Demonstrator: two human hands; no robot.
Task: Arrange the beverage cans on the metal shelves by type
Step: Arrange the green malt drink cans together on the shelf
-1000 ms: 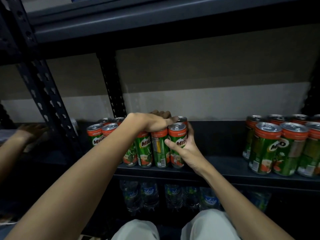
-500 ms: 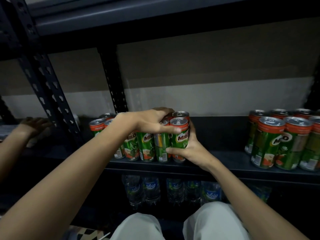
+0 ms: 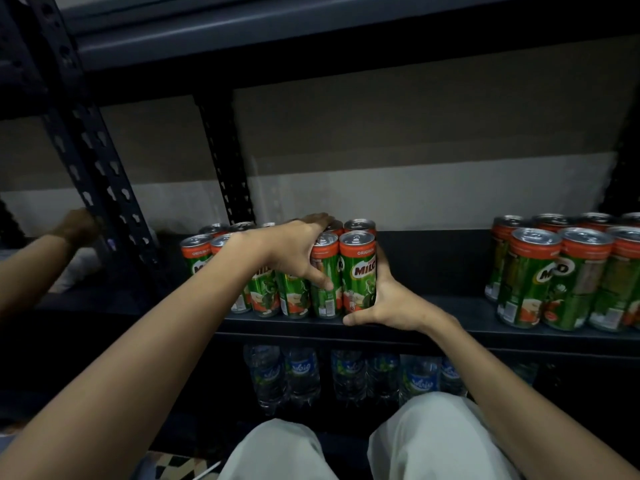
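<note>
The left hand's fingers (image 3: 320,277) are curling over the tops and down the front of a tight block of green-and-red Milo cans (image 3: 277,271), the thumb pressing on one can's wall, so the left hand (image 3: 291,251) is clamping the block from above, likely to stop the tall, narrow cans tipping. At about four o'clock from it, the right hand (image 3: 388,303) is cupping the end green-and-red Milo can with a silver lid (image 3: 358,271), thumb stretched along its base and the other fingers hidden behind it; this looks like a squeeze from the side to close gaps and square the row. The block is standing upright on the dark metal shelf (image 3: 426,304), near its front lip and close to the perforated dark upright post (image 3: 225,161) at twelve o'clock. Well apart, at three o'clock, a second cluster of the same green-and-red cans (image 3: 561,271) is waiting on the same shelf, which suggests the like cans are not yet gathered together. Below, at six o'clock, clear plastic water bottles with blue labels (image 3: 349,375) are filling the lower level. At nine o'clock, beyond the post, another person's hand (image 3: 79,228) is reaching in; what it has hold of I cannot tell.
</note>
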